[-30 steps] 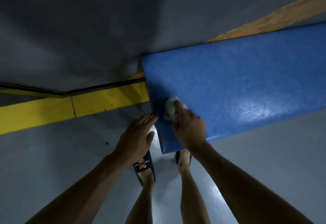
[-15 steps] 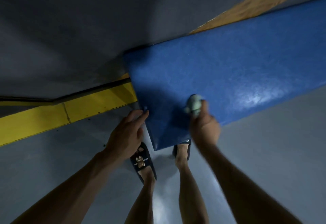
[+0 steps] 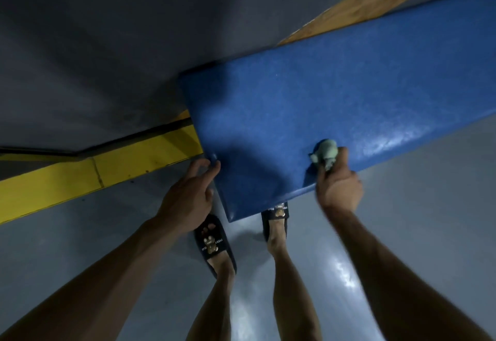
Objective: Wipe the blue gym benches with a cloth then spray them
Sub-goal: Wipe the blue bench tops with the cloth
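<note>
The bench [image 3: 335, 104] has the right hand [image 3: 338, 187] clamping a cloth [image 3: 325, 152] on its near edge, the left hand's [image 3: 188, 195] loosely parted fingers touching its corner, beside a yellow strip [image 3: 80, 174].

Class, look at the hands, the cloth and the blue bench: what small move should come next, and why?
Probably slide the right hand, which bunches the cloth at the near edge, further right along the blue bench. Most of the pad stretches that way, so much of it likely still needs wiping. The left hand touches the bench's end corner and can steady it.
</note>
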A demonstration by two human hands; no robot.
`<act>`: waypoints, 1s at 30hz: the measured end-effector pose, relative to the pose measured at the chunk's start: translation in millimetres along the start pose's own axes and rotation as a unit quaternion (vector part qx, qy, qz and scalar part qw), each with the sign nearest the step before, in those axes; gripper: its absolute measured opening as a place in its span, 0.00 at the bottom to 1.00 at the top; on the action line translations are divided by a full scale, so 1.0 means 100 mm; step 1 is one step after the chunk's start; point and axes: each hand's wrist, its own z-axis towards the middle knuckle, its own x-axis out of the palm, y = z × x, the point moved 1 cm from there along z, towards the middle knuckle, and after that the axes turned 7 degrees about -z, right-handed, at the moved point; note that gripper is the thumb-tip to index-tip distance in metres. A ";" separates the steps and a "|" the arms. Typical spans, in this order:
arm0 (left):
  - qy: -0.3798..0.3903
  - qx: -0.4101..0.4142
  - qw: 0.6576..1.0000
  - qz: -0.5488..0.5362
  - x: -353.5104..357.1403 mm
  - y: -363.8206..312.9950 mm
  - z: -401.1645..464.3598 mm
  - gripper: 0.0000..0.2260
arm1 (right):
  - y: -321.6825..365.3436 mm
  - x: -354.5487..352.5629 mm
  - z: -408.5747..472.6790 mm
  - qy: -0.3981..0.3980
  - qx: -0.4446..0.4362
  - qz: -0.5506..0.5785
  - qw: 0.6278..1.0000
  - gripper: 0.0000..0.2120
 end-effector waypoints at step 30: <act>-0.132 -0.085 0.978 -0.137 0.41 0.01 -0.66 0.34 | 0.22 0.21 -0.58 -0.035 -0.451 -0.050 0.890 0.26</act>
